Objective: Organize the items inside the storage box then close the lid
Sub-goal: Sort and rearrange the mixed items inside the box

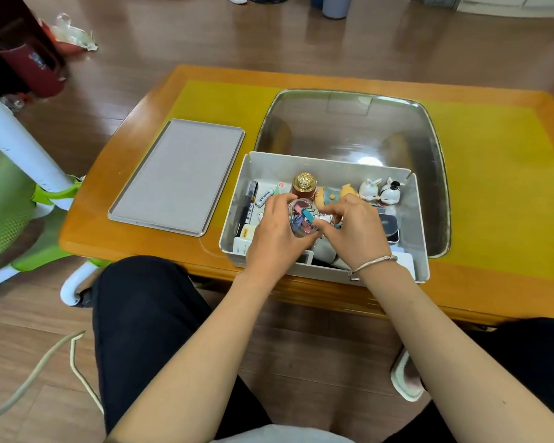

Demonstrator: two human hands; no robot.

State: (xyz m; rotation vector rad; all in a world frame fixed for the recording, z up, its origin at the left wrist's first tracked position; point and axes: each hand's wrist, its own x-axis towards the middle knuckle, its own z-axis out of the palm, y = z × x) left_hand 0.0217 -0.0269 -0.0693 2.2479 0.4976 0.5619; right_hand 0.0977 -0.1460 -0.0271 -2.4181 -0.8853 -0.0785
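Observation:
An open grey storage box (418, 225) sits at the near edge of the low table. Its flat grey lid (178, 175) lies on the table to the left. Inside the box are a gold-capped bottle (304, 184), two white rabbit figurines (381, 190), a black pen (247, 206), small packets and cards. My left hand (274, 238) holds a small clear round container of coloured clips (301, 219) over the box. My right hand (354, 231), a bracelet on its wrist, touches that container with its fingertips from the right.
The box stands inside the edge of a large shiny metal tray (349, 129) on the yellow-topped wooden table (499, 174). A green and white chair (20, 187) stands at the left. My knees are under the table's near edge. A cable lies on the floor at lower left.

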